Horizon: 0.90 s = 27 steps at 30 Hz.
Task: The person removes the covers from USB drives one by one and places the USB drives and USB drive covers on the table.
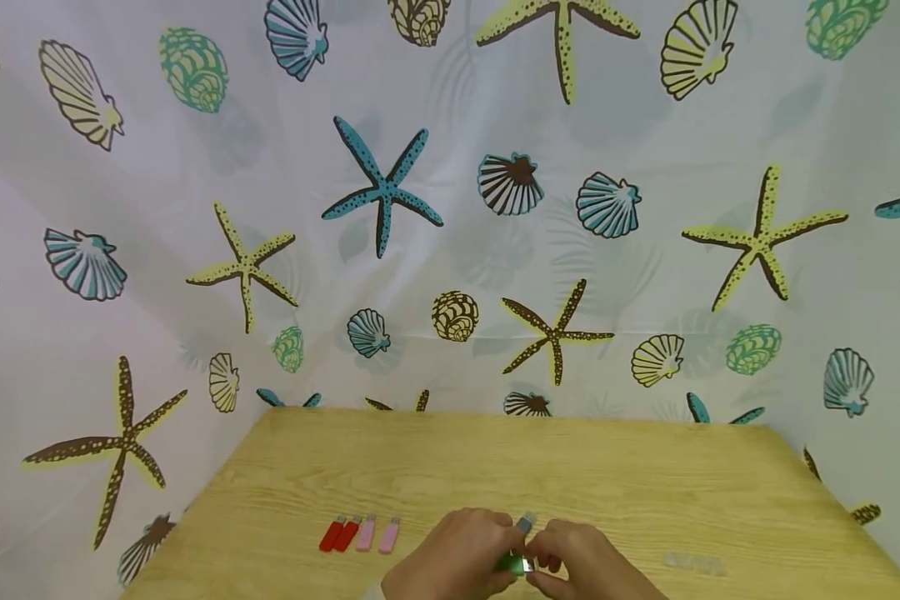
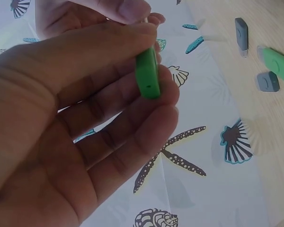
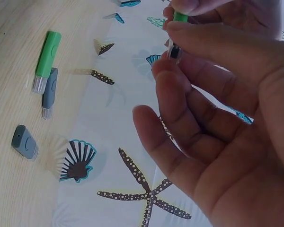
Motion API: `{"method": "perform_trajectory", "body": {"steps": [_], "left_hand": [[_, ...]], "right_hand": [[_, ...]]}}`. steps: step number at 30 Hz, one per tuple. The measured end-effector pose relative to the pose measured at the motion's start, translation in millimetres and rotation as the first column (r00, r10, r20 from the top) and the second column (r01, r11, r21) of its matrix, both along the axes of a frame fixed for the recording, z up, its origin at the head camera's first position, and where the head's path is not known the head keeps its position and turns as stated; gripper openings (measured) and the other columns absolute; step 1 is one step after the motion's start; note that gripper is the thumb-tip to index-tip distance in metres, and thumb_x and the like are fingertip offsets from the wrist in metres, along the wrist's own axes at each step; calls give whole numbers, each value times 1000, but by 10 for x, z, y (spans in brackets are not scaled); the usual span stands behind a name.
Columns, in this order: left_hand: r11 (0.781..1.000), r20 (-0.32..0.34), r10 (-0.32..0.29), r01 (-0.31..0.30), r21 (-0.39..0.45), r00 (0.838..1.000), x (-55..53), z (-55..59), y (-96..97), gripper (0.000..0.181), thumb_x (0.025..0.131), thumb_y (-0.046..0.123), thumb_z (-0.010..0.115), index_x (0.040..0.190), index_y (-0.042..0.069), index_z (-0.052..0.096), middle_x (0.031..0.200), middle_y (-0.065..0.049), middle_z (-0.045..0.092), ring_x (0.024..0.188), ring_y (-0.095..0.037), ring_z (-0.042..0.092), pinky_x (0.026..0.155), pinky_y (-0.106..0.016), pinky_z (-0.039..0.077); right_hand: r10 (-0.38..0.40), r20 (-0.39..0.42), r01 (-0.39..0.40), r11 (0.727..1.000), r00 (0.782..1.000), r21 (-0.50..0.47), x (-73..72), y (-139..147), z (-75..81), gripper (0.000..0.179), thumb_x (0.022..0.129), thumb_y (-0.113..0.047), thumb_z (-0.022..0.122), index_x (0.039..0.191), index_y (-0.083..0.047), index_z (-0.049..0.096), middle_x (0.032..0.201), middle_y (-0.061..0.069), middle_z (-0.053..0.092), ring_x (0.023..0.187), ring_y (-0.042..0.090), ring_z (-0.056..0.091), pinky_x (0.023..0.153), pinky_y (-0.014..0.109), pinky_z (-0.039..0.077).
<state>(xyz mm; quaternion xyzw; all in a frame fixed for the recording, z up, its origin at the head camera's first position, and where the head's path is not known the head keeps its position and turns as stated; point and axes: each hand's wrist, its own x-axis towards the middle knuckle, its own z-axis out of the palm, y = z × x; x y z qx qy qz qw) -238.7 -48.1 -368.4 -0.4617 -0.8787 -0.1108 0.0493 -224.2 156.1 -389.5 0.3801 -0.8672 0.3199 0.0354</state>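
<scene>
My left hand (image 1: 457,552) pinches a green USB stick (image 2: 147,75) by its body between thumb and fingers. At the stick's other end, the right hand (image 1: 588,560) pinches the clear cap (image 3: 174,53) over the metal plug, the two hands meeting close together above the table. Whether the cap is fully seated is hidden by the fingers. On the table near the hands lie another green USB stick (image 3: 48,54) and two grey ones, a longer-looking grey stick (image 3: 49,91) beside the green and a separate grey stick (image 3: 24,141), all with clear ends.
To the left, two red USB sticks (image 1: 332,536) and two pink USB sticks (image 1: 390,536) lie in a row with plugs facing away. Several small clear caps (image 1: 694,563) lie at the right. A shell-and-starfish curtain (image 1: 420,275) surrounds the wooden table (image 1: 607,475).
</scene>
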Motion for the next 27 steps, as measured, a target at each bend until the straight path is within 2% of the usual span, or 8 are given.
{"method": "perform_trajectory", "body": {"steps": [9, 18, 23, 27], "left_hand": [[999, -6, -29, 29, 17, 1000, -21, -9, -1, 10, 81, 22, 79, 88, 21, 71, 72, 16, 52, 60, 8, 41, 54, -8, 35], [999, -23, -16, 17, 40, 1000, -13, -30, -4, 8, 83, 24, 77, 87, 22, 71, 71, 16, 51, 58, 8, 39, 53, -9, 34], [999, -4, -5, 5, 41, 1000, -4, -21, -11, 12, 80, 23, 80, 87, 21, 70, 74, 15, 54, 59, 9, 42, 54, -8, 35], [999, 1, -6, 5, 38, 1000, -2, -22, -16, 13, 79, 23, 81, 86, 21, 70, 74, 15, 54, 60, 9, 42, 54, -8, 35]], "right_hand": [[-5, -79, 3, 1000, 997, -30, 20, 9, -9, 5, 85, -10, 74, 84, -11, 69, 76, -14, 55, 67, -4, 49, 56, 19, 46], [-35, -49, 34, 999, 998, -9, 35, -5, 17, 5, 85, -12, 74, 83, -13, 69, 76, -16, 54, 67, -4, 48, 57, 18, 45], [-56, 9, 56, 998, 998, 0, 44, -9, 24, 5, 86, -14, 73, 83, -15, 69, 76, -16, 55, 68, -2, 49, 58, 20, 46], [-56, 17, 56, 998, 998, 1, 48, -15, 21, 4, 86, -14, 73, 83, -14, 70, 76, -16, 55, 67, -2, 49, 58, 20, 46]]}}
